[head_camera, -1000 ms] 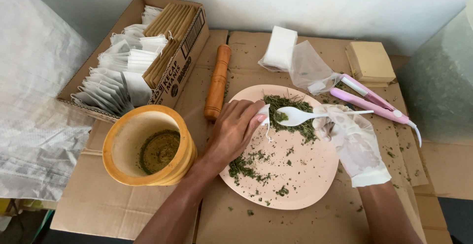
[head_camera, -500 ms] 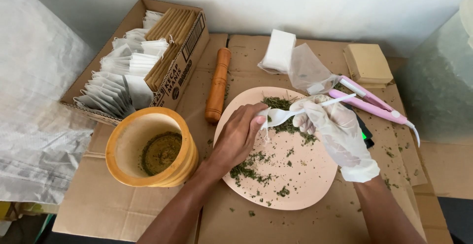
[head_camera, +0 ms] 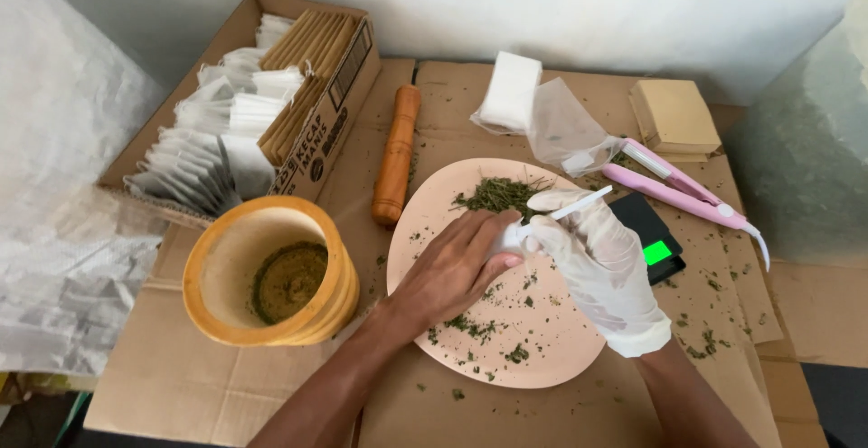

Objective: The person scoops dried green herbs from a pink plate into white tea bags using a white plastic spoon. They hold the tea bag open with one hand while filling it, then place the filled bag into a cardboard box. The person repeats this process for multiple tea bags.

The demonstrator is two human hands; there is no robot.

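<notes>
The bare left hand (head_camera: 452, 272) pinches a small white sachet (head_camera: 506, 238) over the middle of the round, matte pink plate (head_camera: 542, 339), its grip closed on the sachet's edge. The right hand (head_camera: 601, 263), in a thin white glove, has its grip clenched around the handle of a white plastic spoon (head_camera: 570, 208), the bowl end meeting the sachet mouth. Whether the spoon is loaded cannot be told. Dry green chopped leaf (head_camera: 497, 195) lies heaped toward the plate's far rim, with crumbs scattered across the plate and the cardboard-covered table (head_camera: 181, 385). Risk: the leaf is light and flaky, so a tilted spoon or a collapsing sachet mouth would likely spill it; the soft sachet wall offers little support. Near the left edge stands a round yellow-orange wooden bowl (head_camera: 271, 276) holding green powder. At the far left corner, an open cardboard box (head_camera: 330, 95) holds stacked white and tan sachets. A smooth wooden pestle (head_camera: 396, 154) lies beside it. A black scale (head_camera: 651, 235) and a pink sealing tool (head_camera: 674, 186) sit right of the plate.
</notes>
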